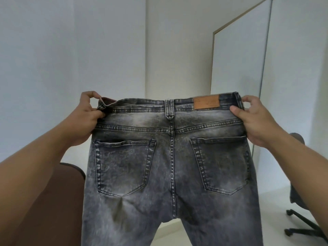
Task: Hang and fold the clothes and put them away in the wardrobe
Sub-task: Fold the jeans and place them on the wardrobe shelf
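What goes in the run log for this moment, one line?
jeans: held up, back side to camera | left hand: grips waistband corner | right hand: grips other corner | folding: not yet begun

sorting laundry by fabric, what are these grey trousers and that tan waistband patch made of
The grey washed jeans look like denim: mottled acid-wash fading, heavy contrast stitching, stitched-on back pockets. The tan rectangular waistband patch looks like leather or imitation leather: smooth, matte, stitched edges; which one cannot be told.

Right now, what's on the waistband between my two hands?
In the head view, between left hand and right hand, the jeans waistband shows a centre belt loop and tan patch.
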